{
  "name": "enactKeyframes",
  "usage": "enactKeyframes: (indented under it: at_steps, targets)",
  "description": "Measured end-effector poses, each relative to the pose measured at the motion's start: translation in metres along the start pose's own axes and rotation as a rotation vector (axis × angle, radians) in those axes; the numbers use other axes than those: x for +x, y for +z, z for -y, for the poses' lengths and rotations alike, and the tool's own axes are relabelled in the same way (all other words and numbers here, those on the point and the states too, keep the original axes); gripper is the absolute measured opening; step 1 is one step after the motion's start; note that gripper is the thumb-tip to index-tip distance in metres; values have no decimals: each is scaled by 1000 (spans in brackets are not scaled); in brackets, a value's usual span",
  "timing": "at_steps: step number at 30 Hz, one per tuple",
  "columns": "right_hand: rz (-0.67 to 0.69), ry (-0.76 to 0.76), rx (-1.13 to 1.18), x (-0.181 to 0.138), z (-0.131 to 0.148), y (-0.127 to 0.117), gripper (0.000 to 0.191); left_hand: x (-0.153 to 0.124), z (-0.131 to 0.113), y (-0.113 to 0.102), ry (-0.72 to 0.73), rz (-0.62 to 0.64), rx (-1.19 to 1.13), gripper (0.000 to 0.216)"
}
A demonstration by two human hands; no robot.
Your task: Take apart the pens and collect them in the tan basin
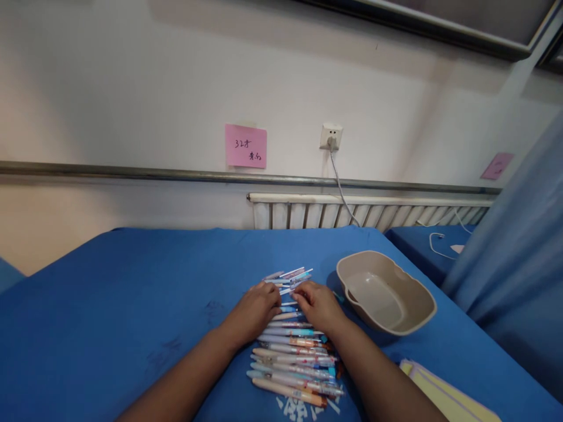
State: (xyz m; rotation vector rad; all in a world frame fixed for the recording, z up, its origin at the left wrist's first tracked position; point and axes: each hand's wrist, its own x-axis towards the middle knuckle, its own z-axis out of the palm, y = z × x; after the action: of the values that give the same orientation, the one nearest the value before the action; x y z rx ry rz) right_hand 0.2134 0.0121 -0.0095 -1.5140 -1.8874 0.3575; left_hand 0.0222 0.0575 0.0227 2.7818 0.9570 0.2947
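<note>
Okay, pens (294, 357) lie in a side-by-side row on the blue table (132, 293), long axes 9-to-3 o'clock, far ones tipping toward 2. Left hand (256, 309) and right hand (319, 306) rest on the row's 12 o'clock end, fingers together and curled; grip unclear. Beige basin (378, 299) at 3 o'clock.

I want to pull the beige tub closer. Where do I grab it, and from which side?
Take the tub by the rim at its left end, where a handle lip juts inward, coming from the left with the right hand, which rests on the pens right beside it. It stands upright and looks empty, so fingers can probably hook over the wall there.
</note>
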Motion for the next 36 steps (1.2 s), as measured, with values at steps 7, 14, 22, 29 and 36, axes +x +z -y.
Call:
enactKeyframes:
  at_steps: [7, 14, 22, 29, 36]
  targets:
    - [129, -25, 0, -3, 1, 3, 11, -1, 3, -1, 4, 30, 47, 7]
    - [70, 95, 275, 0, -1, 11, 19, -1, -8, -1, 2, -65, 1, 8]
    - [21, 280, 725, 8, -16, 17, 36, -2, -4, 1, -22, -151, -130, 17]
    - [115, 246, 641, 5, -18, 14, 30, -2, -1, 5, -25, -161, -182, 13]
    - [104, 135, 489, 3, -18, 14, 16, -2, -4, 6, -2, -143, -135, 17]
